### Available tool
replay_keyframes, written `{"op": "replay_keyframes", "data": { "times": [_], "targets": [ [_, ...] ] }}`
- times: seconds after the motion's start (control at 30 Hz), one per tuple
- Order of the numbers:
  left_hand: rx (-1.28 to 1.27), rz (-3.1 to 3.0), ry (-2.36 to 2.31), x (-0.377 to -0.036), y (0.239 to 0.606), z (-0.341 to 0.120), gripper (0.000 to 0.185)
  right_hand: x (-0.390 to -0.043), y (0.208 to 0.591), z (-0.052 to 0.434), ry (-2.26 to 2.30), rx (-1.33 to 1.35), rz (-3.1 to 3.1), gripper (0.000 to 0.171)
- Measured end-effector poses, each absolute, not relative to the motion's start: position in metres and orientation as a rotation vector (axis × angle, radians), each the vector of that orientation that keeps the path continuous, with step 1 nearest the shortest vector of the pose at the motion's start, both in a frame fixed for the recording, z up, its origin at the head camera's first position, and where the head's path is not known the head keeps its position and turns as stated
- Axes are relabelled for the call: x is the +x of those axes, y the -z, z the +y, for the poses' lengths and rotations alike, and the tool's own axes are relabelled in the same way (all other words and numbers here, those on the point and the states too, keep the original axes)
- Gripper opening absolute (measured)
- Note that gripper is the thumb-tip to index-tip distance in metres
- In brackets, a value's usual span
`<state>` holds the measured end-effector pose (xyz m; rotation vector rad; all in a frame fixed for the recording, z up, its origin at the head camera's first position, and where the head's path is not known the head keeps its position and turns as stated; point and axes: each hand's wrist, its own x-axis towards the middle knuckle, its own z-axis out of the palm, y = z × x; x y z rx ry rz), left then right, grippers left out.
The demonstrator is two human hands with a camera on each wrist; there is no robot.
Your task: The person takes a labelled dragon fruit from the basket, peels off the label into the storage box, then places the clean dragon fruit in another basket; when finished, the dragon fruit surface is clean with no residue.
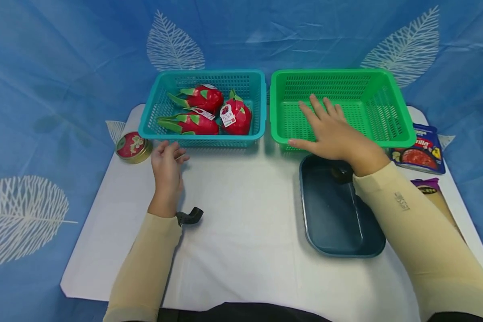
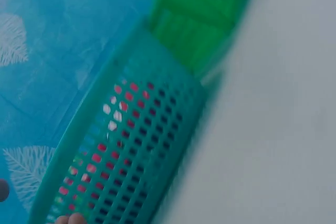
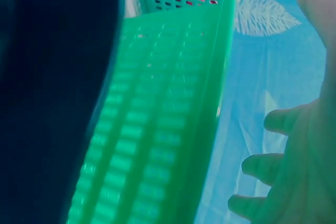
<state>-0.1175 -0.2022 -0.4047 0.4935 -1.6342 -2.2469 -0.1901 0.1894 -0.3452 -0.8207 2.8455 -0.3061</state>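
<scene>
My left hand (image 1: 167, 174) is beside the front left corner of a teal basket (image 1: 201, 142), its fingers loosely bent and holding nothing. Three red dragon fruits with green tips lie in that basket, one of them a labelled dragon fruit (image 1: 241, 118) at the right. In the left wrist view, fingertips (image 2: 76, 219) show low beside the basket's slotted wall. My right hand (image 1: 332, 136) is over the front side of a green basket (image 1: 386, 103), fingers spread and nothing in them. Below its wrist stands a dark blue tub (image 1: 332, 219), partly hidden by the forearm.
A round tin (image 1: 133, 147) with a red lid is left of the teal basket. On the right lie a blue pouch (image 1: 422, 152) and a purple-topped packet (image 1: 430, 188), which the right sleeve partly covers. White cloth covers the table (image 1: 237, 201); a blue leaf-print sheet (image 1: 241, 36) surrounds it.
</scene>
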Motion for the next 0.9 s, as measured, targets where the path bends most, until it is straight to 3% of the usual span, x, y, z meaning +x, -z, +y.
{"op": "replay_keyframes", "data": {
  "times": [0.23, 0.53, 0.9],
  "targets": [
    [0.548, -1.211, 2.549, -0.137, 0.416, -0.198, 0.043, -0.216, 0.348, 0.154, 0.460, -0.861, 2.773, 0.097],
    [0.522, -1.032, 2.525, -0.149, 0.418, -0.197, 0.044, -0.237, 0.349, 0.110, 0.548, -0.850, 2.721, 0.098],
    [0.490, -0.979, 2.493, -0.153, 0.423, -0.197, 0.030, -0.267, 0.355, 0.050, 0.577, -0.793, 2.648, 0.109]
  ]
}}
